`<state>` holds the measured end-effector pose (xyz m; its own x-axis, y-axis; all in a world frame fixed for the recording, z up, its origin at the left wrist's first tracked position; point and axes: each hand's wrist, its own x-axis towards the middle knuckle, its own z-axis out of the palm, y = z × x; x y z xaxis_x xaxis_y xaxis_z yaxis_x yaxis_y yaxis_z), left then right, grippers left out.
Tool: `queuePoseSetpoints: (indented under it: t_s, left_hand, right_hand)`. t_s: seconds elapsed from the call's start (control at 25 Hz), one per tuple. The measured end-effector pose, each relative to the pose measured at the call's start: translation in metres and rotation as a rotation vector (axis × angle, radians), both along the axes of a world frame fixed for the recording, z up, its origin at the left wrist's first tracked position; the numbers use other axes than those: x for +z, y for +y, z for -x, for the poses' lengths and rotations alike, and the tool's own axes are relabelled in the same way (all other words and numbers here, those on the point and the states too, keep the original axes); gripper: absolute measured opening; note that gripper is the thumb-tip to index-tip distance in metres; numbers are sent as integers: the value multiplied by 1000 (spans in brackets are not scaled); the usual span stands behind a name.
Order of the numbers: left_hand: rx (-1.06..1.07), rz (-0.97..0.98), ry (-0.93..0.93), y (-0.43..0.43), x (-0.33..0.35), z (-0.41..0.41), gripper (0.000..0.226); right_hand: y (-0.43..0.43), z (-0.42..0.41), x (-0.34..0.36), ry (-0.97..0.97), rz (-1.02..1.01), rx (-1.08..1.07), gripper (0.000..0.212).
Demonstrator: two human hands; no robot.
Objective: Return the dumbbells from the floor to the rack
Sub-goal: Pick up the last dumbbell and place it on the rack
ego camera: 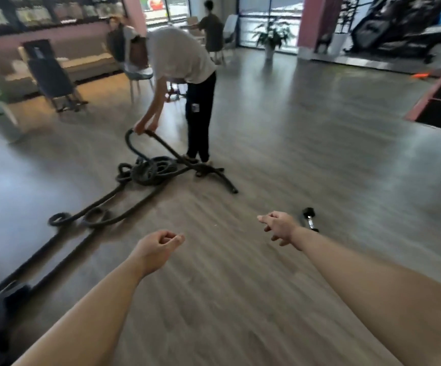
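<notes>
Black, thick battle rope is lying in loops and a loose coil across the grey-brown wood-plank floor on the left and in the middle distance, with two strands running off toward the near left edge. Just behind the coil, a person in a white T-shirt and black trousers is bending forward and gripping a raised loop of that rope with both hands. Nearer the camera, the bare left hand is hanging over the floor with its fingers curled loosely inward, thumb touching the forefinger, holding nothing. Right of it, the bare right hand is reaching forward, palm down, with fingers relaxed and partly spread, also holding nothing. Just beyond and right of that hand, a small dumbbell with black ends and a silver metal handle is lying on the floor, its near end hidden behind the wrist. Farther off, a green potted plant is standing by the far windows.
</notes>
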<state>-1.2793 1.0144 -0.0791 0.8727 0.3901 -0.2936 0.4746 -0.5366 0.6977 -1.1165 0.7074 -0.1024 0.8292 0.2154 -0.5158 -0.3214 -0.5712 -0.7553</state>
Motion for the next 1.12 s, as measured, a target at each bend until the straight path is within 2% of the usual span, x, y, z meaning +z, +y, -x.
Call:
queuePoseSetpoints:
  t_s: [0.32,0.48,0.72,0.92,1.12]
  left_hand:
    - [-371,-15,34,-67,-28,-217,31]
    - [-522,-33,18,-76,-30,-340,34]
    - [-701,-33,6,-109,-11,-493,27]
    - [-856,-39,17,-183,-19,-578,28]
    - [-975,-89,91,-254,-36,-658,27]
  right_hand:
    - [-104,-86,-36,59,22,-339,40]
    - [-121,-144,-37,72,-36,-559,25]
    - [-141,-207,-46,84,-60,-829,21]
    - [-170,-260,-54,72,-109,-950,24]
    - [-214,-341,-85,138,-151,-994,23]
